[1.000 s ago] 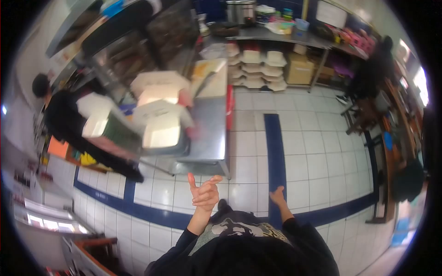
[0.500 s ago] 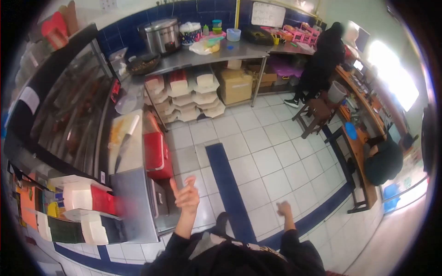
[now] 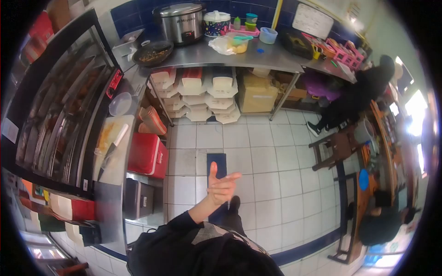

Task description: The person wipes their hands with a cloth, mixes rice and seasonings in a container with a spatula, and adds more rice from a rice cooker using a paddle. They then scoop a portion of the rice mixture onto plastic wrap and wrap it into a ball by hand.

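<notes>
My left hand (image 3: 222, 188) is held out in front of my body over the tiled floor. Its thumb points up and a finger stretches to the right, while the other fingers are partly curled; it looks bare, with nothing in it. It touches nothing. Nearest on its left are a red cool box (image 3: 147, 155) and a grey box (image 3: 138, 198) beside the steel counter. My right hand is out of sight.
A knife (image 3: 113, 148) lies on a cutting board (image 3: 107, 171) by the glass display cabinet (image 3: 60, 115). Ahead, a steel table (image 3: 198, 56) bears a rice cooker (image 3: 180, 27) and a pan (image 3: 153, 53). One person (image 3: 354, 94) stands near a stool (image 3: 332, 146); another (image 3: 380, 225) sits at right.
My left hand has moved right across the view, and my right hand has left it. My view has turned left and I am closer to the steel table.
</notes>
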